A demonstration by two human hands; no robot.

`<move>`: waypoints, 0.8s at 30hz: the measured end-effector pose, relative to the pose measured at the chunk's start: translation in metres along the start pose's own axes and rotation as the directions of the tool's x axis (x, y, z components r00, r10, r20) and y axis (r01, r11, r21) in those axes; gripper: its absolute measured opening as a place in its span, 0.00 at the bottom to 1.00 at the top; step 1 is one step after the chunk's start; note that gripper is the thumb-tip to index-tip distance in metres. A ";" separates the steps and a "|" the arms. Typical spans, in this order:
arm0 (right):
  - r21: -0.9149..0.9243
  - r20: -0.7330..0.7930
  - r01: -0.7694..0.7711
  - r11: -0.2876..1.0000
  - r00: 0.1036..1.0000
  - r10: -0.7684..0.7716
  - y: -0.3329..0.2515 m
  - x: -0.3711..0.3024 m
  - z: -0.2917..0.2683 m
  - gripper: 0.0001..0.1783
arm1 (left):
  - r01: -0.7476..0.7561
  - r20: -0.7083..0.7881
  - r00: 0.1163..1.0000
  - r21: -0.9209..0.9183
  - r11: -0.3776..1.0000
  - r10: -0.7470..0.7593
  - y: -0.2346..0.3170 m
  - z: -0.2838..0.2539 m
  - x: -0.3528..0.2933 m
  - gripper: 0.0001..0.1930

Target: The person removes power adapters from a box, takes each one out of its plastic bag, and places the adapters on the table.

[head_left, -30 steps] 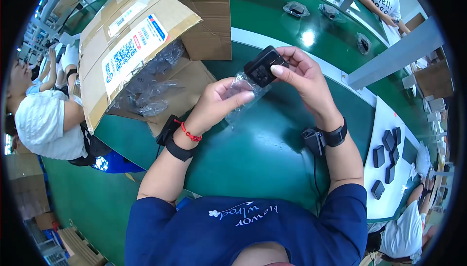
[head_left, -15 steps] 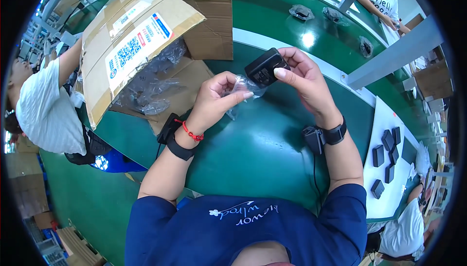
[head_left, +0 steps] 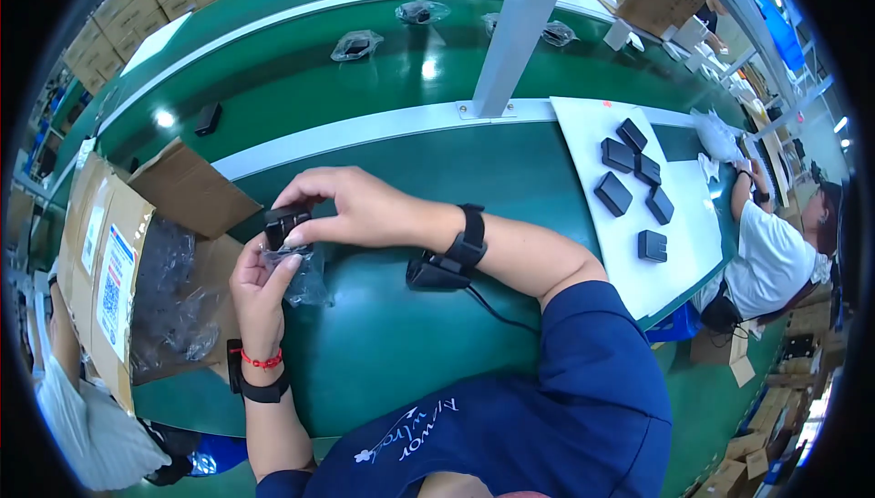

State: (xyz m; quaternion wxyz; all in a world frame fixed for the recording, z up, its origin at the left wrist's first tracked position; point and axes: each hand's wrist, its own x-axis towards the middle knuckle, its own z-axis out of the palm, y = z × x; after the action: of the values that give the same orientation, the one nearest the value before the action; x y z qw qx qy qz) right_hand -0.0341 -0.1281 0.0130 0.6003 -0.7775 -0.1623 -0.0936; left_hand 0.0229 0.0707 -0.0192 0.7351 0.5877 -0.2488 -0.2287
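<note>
My right hand (head_left: 351,208) is closed on a black power adapter (head_left: 285,221), gripping it between thumb and fingers. Right below it, my left hand (head_left: 260,290) pinches a clear plastic bag (head_left: 308,281) that hangs over the green table. The adapter's lower end meets the bag's top; whether it is inside is hidden by my fingers. Left of my hands an open cardboard box (head_left: 87,266) lies with its mouth toward me, crumpled clear bags (head_left: 173,307) inside it.
At right, several black adapters (head_left: 612,194) lie on a white sheet (head_left: 583,133). Behind a metal post (head_left: 515,42) runs a green conveyor belt (head_left: 283,79) carrying bagged items (head_left: 355,45) and one bare black block (head_left: 209,119). Co-workers sit left and right (head_left: 766,243).
My view has swung right, so the box appears further left. My right hand has brought the adapter down to the bag in my left hand; before, they were held apart higher over the table.
</note>
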 end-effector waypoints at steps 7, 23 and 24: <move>-0.060 -0.058 0.037 0.998 0.998 -0.040 0.003 -0.001 0.029 0.21 | -0.053 -0.090 0.994 0.042 0.998 0.057 0.003 -0.008 0.001 0.08; -0.709 -0.262 -0.084 0.700 0.953 -0.151 0.028 0.106 -0.105 0.10 | 0.153 -0.043 0.893 0.965 -0.213 0.448 0.084 -0.026 -0.048 0.21; -0.779 -0.317 -0.127 0.614 0.925 -0.211 0.032 0.120 -0.112 0.11 | 0.162 -0.042 0.903 0.955 -0.247 0.429 0.072 -0.039 -0.046 0.18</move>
State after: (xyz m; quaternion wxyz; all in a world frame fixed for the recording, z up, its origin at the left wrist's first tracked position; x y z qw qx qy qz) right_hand 0.0949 -0.2263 0.0543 0.2144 -0.9237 -0.0044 -0.3175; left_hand 0.0149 0.1435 0.0392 0.0432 0.9322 -0.2524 0.2559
